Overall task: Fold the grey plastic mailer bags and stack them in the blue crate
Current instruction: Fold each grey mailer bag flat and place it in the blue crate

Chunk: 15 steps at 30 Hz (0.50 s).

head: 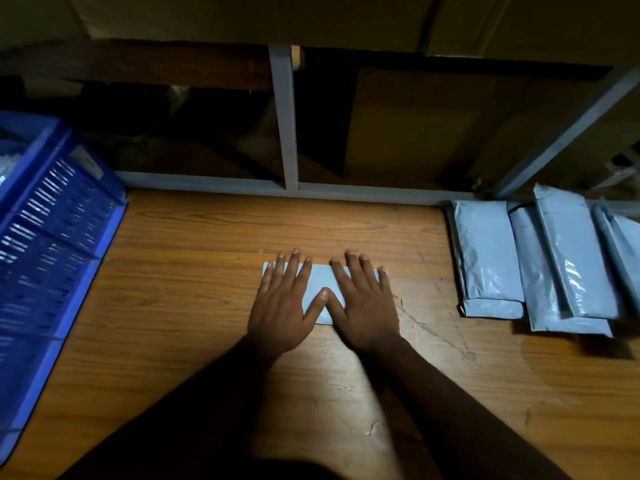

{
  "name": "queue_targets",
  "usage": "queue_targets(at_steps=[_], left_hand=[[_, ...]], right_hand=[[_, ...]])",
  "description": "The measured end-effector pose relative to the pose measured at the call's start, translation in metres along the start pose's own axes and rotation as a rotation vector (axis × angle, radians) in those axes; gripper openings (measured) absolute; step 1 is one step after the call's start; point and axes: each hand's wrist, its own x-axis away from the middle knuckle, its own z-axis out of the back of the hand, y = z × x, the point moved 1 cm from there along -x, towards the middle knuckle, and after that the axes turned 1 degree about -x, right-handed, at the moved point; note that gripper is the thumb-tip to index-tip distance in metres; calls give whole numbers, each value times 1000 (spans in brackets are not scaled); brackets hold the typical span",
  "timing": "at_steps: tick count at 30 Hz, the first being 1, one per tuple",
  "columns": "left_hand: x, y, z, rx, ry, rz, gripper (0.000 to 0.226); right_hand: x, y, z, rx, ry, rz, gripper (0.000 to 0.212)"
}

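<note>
A folded grey mailer bag (320, 282) lies flat on the wooden table at the centre. My left hand (282, 303) presses on its left half with straight, spread fingers. My right hand (363, 303) presses flat on its right half, and the two thumbs meet over the bag's middle. The blue crate (52, 230) stands at the left edge of the table, its slotted wall facing me. Its inside is mostly out of view.
Several grey mailer bags (540, 265) lie in overlapping piles at the right of the table. A grey metal shelf frame (285, 133) runs along the table's far edge, with cardboard (415, 126) behind it. Bare wood (190, 289) separates the crate from my hands.
</note>
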Motion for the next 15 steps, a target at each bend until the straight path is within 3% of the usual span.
queue_targets(at_steps=[15], left_hand=[[4, -5, 2, -56, -42, 119, 93]], right_hand=[[20, 29, 7, 36, 25, -83, 75]])
